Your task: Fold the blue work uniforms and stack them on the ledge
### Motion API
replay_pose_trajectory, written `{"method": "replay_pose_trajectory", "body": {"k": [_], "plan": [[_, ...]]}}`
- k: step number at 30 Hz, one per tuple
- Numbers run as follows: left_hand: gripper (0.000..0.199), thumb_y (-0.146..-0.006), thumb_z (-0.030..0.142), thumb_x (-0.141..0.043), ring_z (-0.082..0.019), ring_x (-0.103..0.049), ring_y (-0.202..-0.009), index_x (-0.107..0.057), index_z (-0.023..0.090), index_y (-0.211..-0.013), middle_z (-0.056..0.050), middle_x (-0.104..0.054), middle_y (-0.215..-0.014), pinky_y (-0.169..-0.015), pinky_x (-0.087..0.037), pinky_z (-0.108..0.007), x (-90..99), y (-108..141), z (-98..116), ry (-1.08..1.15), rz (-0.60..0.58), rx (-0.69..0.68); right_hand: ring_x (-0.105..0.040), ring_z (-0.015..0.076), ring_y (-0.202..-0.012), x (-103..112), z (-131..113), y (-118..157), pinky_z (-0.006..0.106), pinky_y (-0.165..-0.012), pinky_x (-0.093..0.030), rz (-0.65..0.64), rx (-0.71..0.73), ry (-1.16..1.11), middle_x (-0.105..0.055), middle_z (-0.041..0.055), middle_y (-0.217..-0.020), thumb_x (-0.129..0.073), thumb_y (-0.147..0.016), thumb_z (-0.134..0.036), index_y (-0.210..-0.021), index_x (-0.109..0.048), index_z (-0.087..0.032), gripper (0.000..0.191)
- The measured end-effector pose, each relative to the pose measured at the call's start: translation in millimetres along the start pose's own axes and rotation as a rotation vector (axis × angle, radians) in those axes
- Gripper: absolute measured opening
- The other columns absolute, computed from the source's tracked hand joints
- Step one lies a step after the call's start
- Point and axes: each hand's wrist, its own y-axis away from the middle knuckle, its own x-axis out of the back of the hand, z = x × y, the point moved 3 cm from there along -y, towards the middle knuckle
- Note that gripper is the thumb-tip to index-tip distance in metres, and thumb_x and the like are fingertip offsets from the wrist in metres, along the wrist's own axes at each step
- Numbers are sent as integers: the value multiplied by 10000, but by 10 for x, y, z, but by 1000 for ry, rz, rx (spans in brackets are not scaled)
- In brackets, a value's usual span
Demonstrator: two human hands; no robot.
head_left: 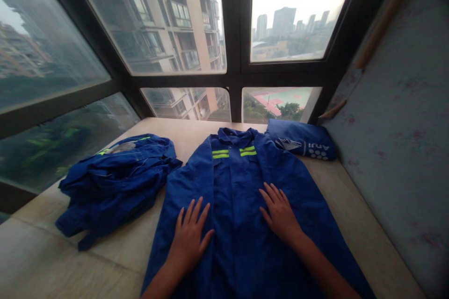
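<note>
A blue work jacket (pixel 233 215) with yellow-green stripes on its chest lies front up on the pale ledge, its collar toward the window and its sleeves along both sides. My left hand (pixel 190 238) rests on the jacket's left side with its fingers spread. On the right side of the front lies my right hand (pixel 279 212), palm down, its fingers also apart. Neither hand grips the cloth. The jacket's lower edge runs out of view at the bottom.
A crumpled blue garment (pixel 119 182) lies on the ledge (pixel 38 247) at the left. Behind the jacket's right shoulder sits a folded blue item (pixel 303 140) with white print. Dark window frames (pixel 235 79) stand behind, and a patterned wall (pixel 403 149) bounds the right.
</note>
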Motion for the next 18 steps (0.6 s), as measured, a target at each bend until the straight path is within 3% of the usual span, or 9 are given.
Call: {"method": "replay_pose_trajectory", "body": {"k": [4,7,10,13,16,18], "plan": [[602,-923,488,-489,-354,-319,-1451,-405,310,-1492,-89,-356,-1582,-1157,-235,-605,-185,113,-22,97,-139,45,-292,293,-1462,-163,86,93,528,-1182,-226,-105,-27,58,-356,80,-1578,-441,-959,-369,-1444,-490,-217,510],[613,-895,489,-526,-369,-300,-1458,-435,319,-1477,-77,-334,-1589,-1168,-211,-619,-127,156,-62,204,-226,102,-286,288,-1464,-115,72,153,514,-1185,-210,-147,-48,22,-352,65,-1581,-465,-945,-367,-1441,-496,-234,515],[536,-852,454,-584,-364,-409,-1399,-589,302,-1365,-83,-492,-1498,-1180,-233,-584,13,-56,-101,341,-229,172,-397,309,-1394,15,94,57,511,-1146,-280,-167,-92,-48,-486,84,-1495,-508,-919,-376,-1340,-602,-238,452],[426,-837,411,-603,-329,-576,-1246,-686,255,-1225,-93,-668,-1294,-1127,-379,-472,138,-626,-175,558,-101,262,-595,286,-1177,143,176,-298,441,-1017,-433,-169,-155,-179,-662,112,-1277,-464,-941,-390,-1174,-694,-209,374],[404,-850,350,-586,-278,-691,-1025,-662,168,-1203,-110,-730,-1132,-947,-523,-368,135,-1477,-272,753,-15,393,-682,228,-981,214,285,-928,347,-894,-506,-116,-211,-348,-731,92,-1102,-428,-956,-361,-1140,-690,-187,365],[421,-871,298,-570,-244,-699,-1005,-599,126,-1254,-130,-729,-1120,-929,-522,-333,46,-2093,-338,766,-13,491,-696,219,-943,211,378,-1433,325,-859,-519,-88,-296,-380,-749,77,-1026,-443,-944,-316,-1150,-681,-187,340]]}}
